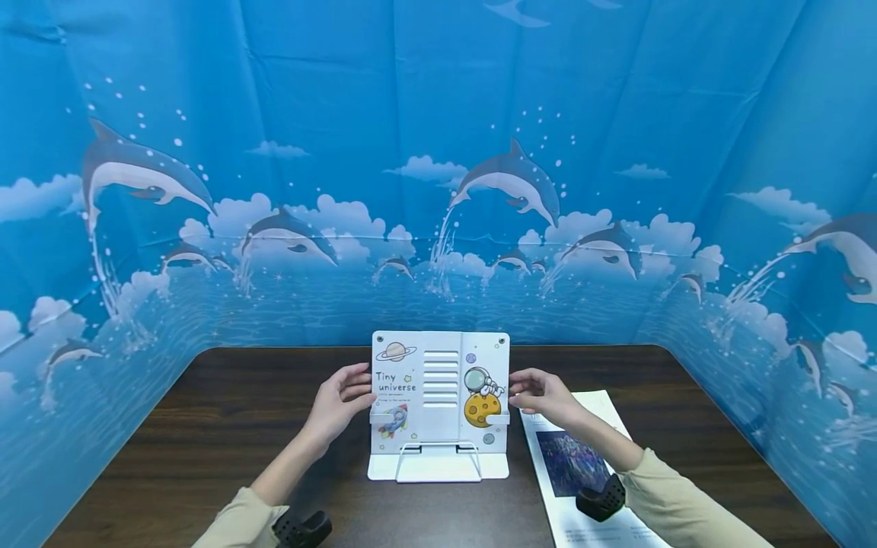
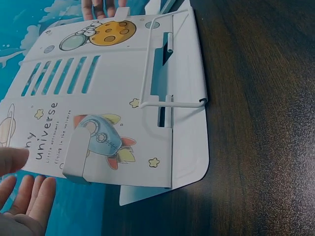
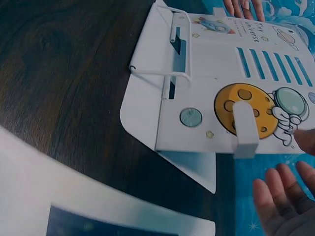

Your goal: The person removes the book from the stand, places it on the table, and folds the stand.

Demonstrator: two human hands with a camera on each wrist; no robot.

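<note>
A white metal book stand (image 1: pixel 440 426) printed with a rocket, an astronaut and "Tiny universe" stands tilted back on the table, its wire rest at the front. At its left edge is my left hand (image 1: pixel 340 399), the thumb (image 2: pixel 15 158) over the front face and the relaxed fingers (image 2: pixel 42 201) apart from the edge in the left wrist view. My right hand (image 1: pixel 544 394) mirrors it at the right edge, beside the astronaut. The right wrist view shows that thumb (image 3: pixel 306 140) by the panel, with loosely bent fingers (image 3: pixel 285 189) below its edge.
A printed sheet or booklet (image 1: pixel 603 407) with a dark picture lies on the dark wooden table (image 1: pixel 226 426), partly under my right forearm. White page clips (image 3: pixel 246 130) stick out from both sides of the stand. A blue dolphin curtain (image 1: pixel 384 114) surrounds the table's back and sides.
</note>
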